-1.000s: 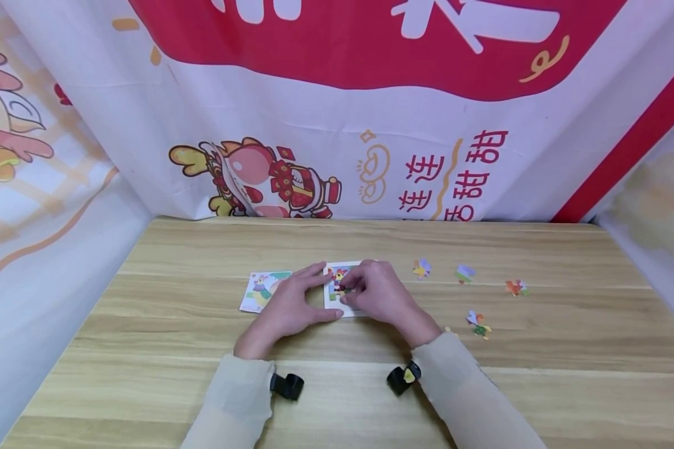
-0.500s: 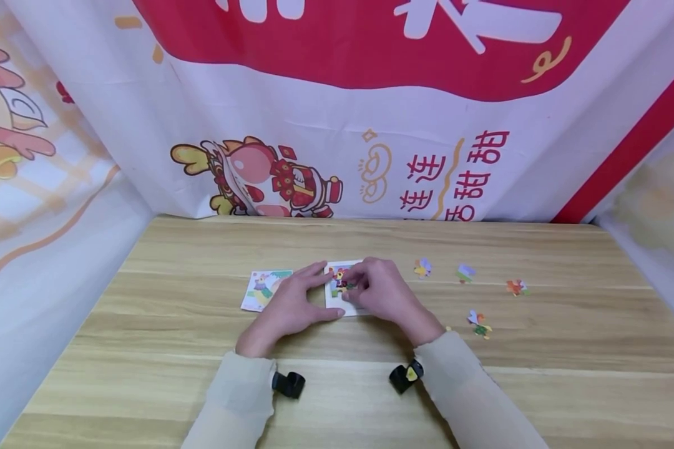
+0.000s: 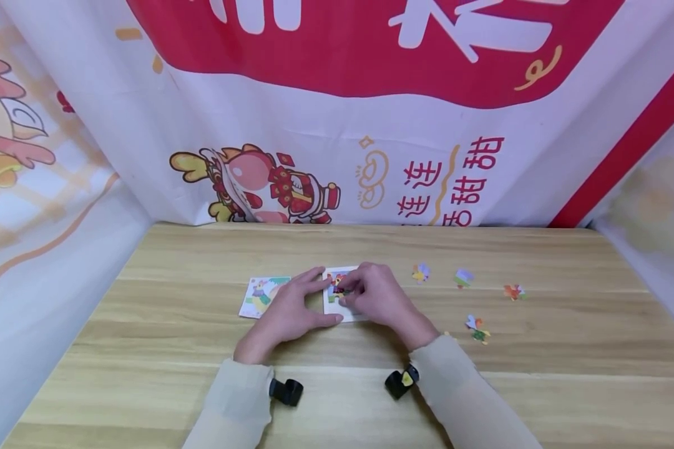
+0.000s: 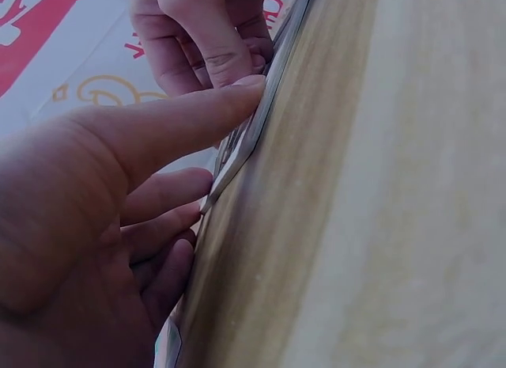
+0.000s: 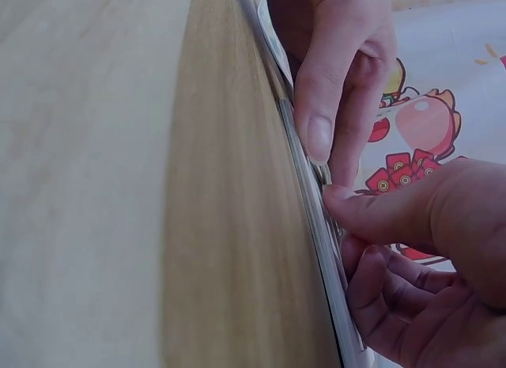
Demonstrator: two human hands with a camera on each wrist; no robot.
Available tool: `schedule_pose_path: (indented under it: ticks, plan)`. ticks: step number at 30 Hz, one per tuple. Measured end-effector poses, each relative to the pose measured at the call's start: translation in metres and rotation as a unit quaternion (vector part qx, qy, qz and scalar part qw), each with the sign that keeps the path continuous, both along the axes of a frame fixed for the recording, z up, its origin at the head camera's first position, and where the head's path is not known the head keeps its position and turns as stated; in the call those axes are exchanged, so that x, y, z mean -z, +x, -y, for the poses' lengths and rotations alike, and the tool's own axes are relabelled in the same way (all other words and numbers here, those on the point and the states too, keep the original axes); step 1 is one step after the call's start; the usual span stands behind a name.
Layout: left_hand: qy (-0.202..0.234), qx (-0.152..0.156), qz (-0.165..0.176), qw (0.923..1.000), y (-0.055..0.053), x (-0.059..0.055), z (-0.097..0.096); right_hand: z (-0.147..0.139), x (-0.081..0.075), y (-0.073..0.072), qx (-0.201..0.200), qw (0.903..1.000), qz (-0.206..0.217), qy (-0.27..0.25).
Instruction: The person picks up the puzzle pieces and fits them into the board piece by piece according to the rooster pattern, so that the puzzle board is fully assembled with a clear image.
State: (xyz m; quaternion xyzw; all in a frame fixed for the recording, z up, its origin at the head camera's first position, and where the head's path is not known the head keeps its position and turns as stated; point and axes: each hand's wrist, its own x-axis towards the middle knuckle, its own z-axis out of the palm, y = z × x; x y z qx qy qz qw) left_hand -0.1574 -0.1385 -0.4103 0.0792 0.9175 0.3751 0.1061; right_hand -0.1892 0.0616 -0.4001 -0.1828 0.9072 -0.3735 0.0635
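A small white puzzle board [image 3: 332, 313], partly filled with a colourful picture, lies flat on the wooden table between both hands. My left hand [image 3: 299, 305] rests along its left side, fingers extended to the far corner and thumb on the near edge. Over the right part, my right hand [image 3: 379, 296] has curled fingers and pinches a puzzle piece, mostly hidden, against the picture. In the right wrist view, the thumb [image 5: 371, 214] sits low at the board's surface. Seen from the left wrist, the left thumb [image 4: 190, 127] touches the board's rim.
A picture card [image 3: 254, 302] lies left of the board, partly behind the left hand. Several loose pieces are spread to the right, including a purple-and-yellow one [image 3: 420, 273], a purple-and-green one [image 3: 463, 278] and an orange one [image 3: 514, 292]. A printed curtain [image 3: 326, 118] hangs behind the table.
The head view has tilted slightly upward. Both hands keep nearly the same place at the board, with only slight shifts of the right fingers over the picture.
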Motion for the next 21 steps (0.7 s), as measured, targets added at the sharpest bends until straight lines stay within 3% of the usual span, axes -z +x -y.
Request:
schedule_pose_path:
  ticks: [4, 12, 21]
  plan:
    - [0.015, 0.000, -0.012, 0.9998, -0.0014, 0.0018, 0.0003, 0.0018, 0.0000, 0.0009, 0.003, 1.0000, -0.008, -0.003]
    - [0.031, -0.030, -0.013, 0.9990, -0.0005, 0.0036, -0.0032, 0.0028, 0.0053, 0.0004, 0.014, 0.9999, -0.003, 0.001]
    - [0.011, 0.002, -0.044, 0.9990, 0.0022, 0.0023, -0.0023, 0.0019, 0.0054, 0.0000, 0.026, 0.9996, 0.002, -0.007]
